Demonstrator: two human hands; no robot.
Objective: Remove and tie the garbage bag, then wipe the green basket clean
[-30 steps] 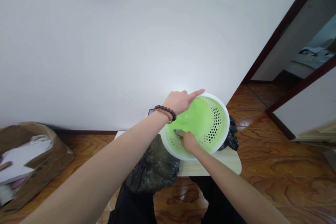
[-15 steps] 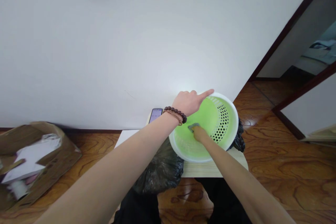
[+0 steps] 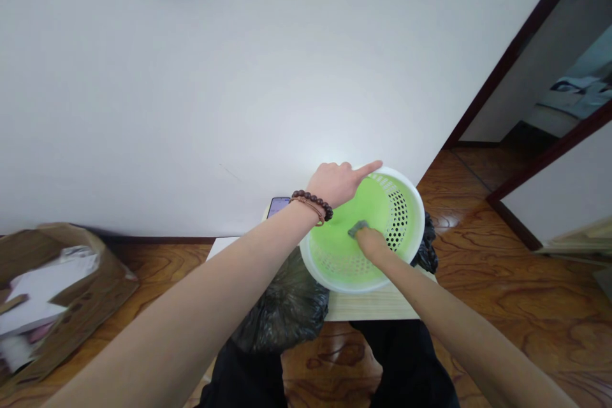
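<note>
A green basket [image 3: 344, 273] with a white rim and round holes sits on a small pale table [image 3: 370, 307], tilted against black plastic bags. At its far rim is my left hand [image 3: 337, 183], wearing beaded bracelets, with the index finger stretched along the rim and the other fingers curled at the edge, gripping it. Inside the basket, my right hand [image 3: 370, 242] is closed on a grey cloth [image 3: 357, 227], which touches the green inner surface.
A phone [image 3: 278, 206] lies on the table by the white wall [image 3: 239, 76]. Black plastic bags [image 3: 287, 306] bulge at the basket's left and right. On the wooden floor at far left stands a cardboard box [image 3: 102, 293] holding papers. A doorway is at right.
The view has shifted slightly, moving the scene left. My right hand and the grey cloth have moved a little to the right inside the basket. My left hand stays at the rim.
</note>
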